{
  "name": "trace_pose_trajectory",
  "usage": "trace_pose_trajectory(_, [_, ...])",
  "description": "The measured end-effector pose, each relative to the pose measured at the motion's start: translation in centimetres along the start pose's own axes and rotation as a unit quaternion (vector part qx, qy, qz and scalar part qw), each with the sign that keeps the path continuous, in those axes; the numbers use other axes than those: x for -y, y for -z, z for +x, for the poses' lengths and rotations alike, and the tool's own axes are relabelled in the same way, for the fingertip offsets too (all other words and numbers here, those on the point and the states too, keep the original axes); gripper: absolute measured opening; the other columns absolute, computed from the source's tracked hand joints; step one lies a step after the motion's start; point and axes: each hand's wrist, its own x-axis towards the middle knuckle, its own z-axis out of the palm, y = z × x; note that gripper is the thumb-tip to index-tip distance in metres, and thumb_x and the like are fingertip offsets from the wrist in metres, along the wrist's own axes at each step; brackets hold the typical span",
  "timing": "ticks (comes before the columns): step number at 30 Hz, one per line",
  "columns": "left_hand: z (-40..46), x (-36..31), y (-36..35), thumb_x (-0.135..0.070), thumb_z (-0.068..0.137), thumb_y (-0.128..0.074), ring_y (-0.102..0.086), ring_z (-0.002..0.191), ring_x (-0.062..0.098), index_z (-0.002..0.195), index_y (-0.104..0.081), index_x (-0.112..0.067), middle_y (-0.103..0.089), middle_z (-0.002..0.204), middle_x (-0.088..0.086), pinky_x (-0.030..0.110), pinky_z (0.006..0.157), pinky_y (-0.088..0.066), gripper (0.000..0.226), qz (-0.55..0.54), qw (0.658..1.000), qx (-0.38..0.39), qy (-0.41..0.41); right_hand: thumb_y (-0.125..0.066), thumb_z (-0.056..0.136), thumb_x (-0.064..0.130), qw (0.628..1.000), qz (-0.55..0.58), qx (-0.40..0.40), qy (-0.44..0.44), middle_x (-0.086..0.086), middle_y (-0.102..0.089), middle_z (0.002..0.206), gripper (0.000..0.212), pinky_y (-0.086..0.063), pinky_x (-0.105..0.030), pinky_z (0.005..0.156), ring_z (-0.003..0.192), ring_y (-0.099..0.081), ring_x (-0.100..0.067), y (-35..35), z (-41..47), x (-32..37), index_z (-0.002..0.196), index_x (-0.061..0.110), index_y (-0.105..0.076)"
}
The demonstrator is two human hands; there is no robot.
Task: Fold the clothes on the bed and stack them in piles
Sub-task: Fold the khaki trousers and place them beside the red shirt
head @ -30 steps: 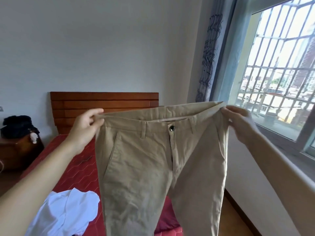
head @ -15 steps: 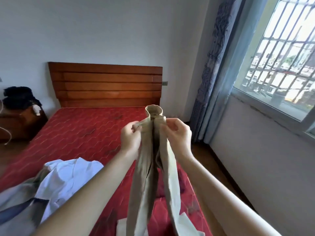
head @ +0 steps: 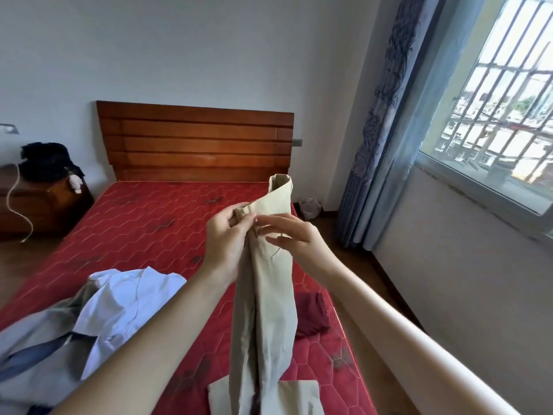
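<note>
Beige trousers (head: pixel 269 295) hang lengthwise in front of me, folded in half with the legs together, their lower ends lying on the red mattress (head: pixel 143 235). My left hand (head: pixel 226 244) grips the waistband edges from the left. My right hand (head: pixel 291 241) pinches the same waistband from the right, its fingers lying across the cloth. A pile of unfolded clothes, a white shirt (head: pixel 125 304) on top of grey garments (head: pixel 33 354), lies at the lower left of the bed. A dark red garment (head: pixel 312 313) sits folded near the bed's right edge.
The wooden headboard (head: pixel 194 142) stands against the far wall. A wooden nightstand (head: pixel 39 205) at the left carries a black bag and a white cord. Curtains (head: pixel 377 130) and a barred window (head: pixel 493 94) fill the right side, with wooden floor between bed and wall.
The trousers, first held spread wide by the waistband, have been folded in half lengthwise. Both hands came together at the waistband, and the view tilted down toward the bed.
</note>
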Motion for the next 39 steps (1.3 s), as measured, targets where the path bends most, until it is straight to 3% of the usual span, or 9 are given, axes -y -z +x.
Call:
trace_pose_trajectory(2, [-0.3,0.8,0.9,0.004,0.089,-0.059,-0.068,0.087,0.012,0.110,-0.065,-0.005,-0.071,0.095,0.004,0.015,0.073,-0.051,0.024,0.063,0.998,-0.005,-0.010,-0.048,0.087,-0.019,0.999,0.007,0.030,-0.016,-0.009,-0.068,0.114,0.039,-0.052,-0.030,0.094,0.107,-0.066,-0.015,1.5,-0.2,0.5,0.116,0.000,-0.066])
trace_pose_trajectory(7, [-2.6,3.2,3.3,-0.006,0.092,-0.059,-0.063,0.101,0.001,0.118,-0.063,-0.017,-0.068,0.108,-0.006,0.016,0.087,-0.048,0.029,0.224,0.966,0.045,-0.120,-0.059,0.093,0.003,0.967,-0.210,-0.108,0.098,-0.001,-0.072,0.105,0.020,-0.053,-0.020,0.089,0.098,-0.068,-0.009,5.8,0.0,0.9,0.108,0.007,-0.072])
trace_pose_trajectory(13, [-6.5,7.1,6.2,0.004,0.089,-0.060,-0.057,0.061,-0.002,0.125,-0.059,-0.007,-0.065,0.068,-0.001,0.003,0.060,-0.039,0.038,0.370,0.891,0.108,-0.241,-0.052,0.095,0.000,0.919,-0.372,0.043,0.127,-0.004,-0.071,0.094,0.023,-0.054,-0.035,0.081,0.087,-0.067,-0.024,3.8,-3.1,-3.9,0.108,0.005,-0.071])
trace_pose_trajectory(17, [-9.0,9.6,7.9,0.018,0.081,-0.060,-0.057,0.081,0.017,0.128,-0.056,0.002,-0.067,0.078,0.022,-0.004,0.074,-0.035,0.050,0.413,0.861,0.148,-0.257,-0.055,0.092,0.007,0.915,-0.401,0.042,0.033,-0.001,-0.073,0.100,0.025,-0.056,-0.041,0.070,0.087,-0.069,-0.025,2.5,-7.5,-8.0,0.108,0.014,-0.072])
trace_pose_trajectory(22, [-11.7,12.2,8.5,0.024,0.080,-0.056,-0.065,0.105,0.030,0.135,-0.047,0.007,-0.065,0.115,0.025,0.017,0.098,-0.041,0.058,0.436,0.846,0.208,-0.227,-0.070,0.081,0.022,0.900,-0.414,0.092,-0.099,0.007,-0.073,0.104,0.041,-0.054,-0.032,0.073,0.091,-0.069,-0.021,1.7,-12.1,-10.1,0.119,0.037,-0.066])
trace_pose_trajectory(27, [-12.9,13.4,8.3,0.028,0.078,-0.050,-0.061,0.114,0.029,0.132,-0.048,0.011,-0.063,0.121,0.022,0.030,0.104,-0.043,0.057,0.430,0.826,0.251,-0.265,-0.068,0.079,0.048,0.848,-0.491,0.162,-0.113,0.014,-0.068,0.106,0.038,-0.053,-0.033,0.068,0.096,-0.063,-0.016,0.7,-13.5,-10.5,0.117,0.043,-0.062])
trace_pose_trajectory(31, [-13.2,13.9,8.0,0.021,0.084,-0.046,-0.061,0.114,0.022,0.133,-0.048,0.008,-0.064,0.118,0.018,0.031,0.103,-0.045,0.050,0.401,0.830,0.266,-0.284,-0.061,0.084,0.027,0.837,-0.515,0.147,-0.108,0.004,-0.064,0.091,0.020,-0.038,-0.029,0.062,0.100,-0.050,-0.016,-0.7,-14.1,-11.9,0.103,0.025,-0.068])
trace_pose_trajectory(36, [-12.9,14.9,8.4,0.007,0.092,-0.048,-0.056,0.115,0.013,0.139,-0.042,0.002,-0.060,0.123,0.006,0.015,0.104,-0.039,0.047,0.371,0.865,0.244,-0.232,-0.054,0.087,0.012,0.858,-0.498,0.076,-0.099,0.001,-0.071,0.091,0.022,-0.047,-0.037,0.070,0.099,-0.055,-0.022,-1.7,-14.5,-13.1,0.097,0.015,-0.073])
trace_pose_trajectory(39, [-13.0,14.8,8.4,-0.011,0.092,-0.058,-0.056,0.085,0.001,0.142,-0.036,-0.011,-0.063,0.115,0.003,0.006,0.085,-0.041,0.054,0.351,0.905,0.188,-0.148,-0.061,0.081,0.005,0.880,-0.473,0.013,-0.050,-0.001,-0.072,0.086,0.016,-0.045,-0.040,0.073,0.091,-0.059,-0.028,-1.5,-14.1,-11.6,0.089,0.009,-0.074])
